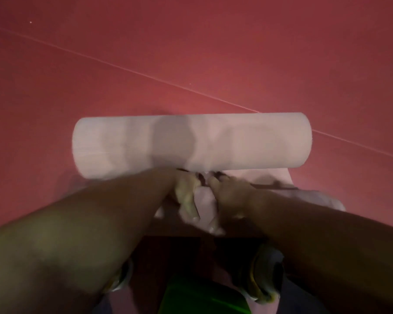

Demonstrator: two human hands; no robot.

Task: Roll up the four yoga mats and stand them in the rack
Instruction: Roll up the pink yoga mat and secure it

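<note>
A pale pink yoga mat (pixel 247 141) lies rolled into a thick tube across the red floor in front of me. A short flat tail of it (pixel 279 176) still shows on the near side, under my hands. My left hand (pixel 187 196) and my right hand (pixel 229 199) sit close together at the middle of the roll's near edge and rest on that tail. Their fingers look fairly straight and point back towards me. Both hands are blurred. No rack and no other mats are in view.
Red floor (pixel 213 53) spreads all round the roll, crossed by a thin pale line (pixel 127 69) running from upper left to right. My shoes (pixel 265 277) and something bright green (pixel 191 298) are at the bottom edge.
</note>
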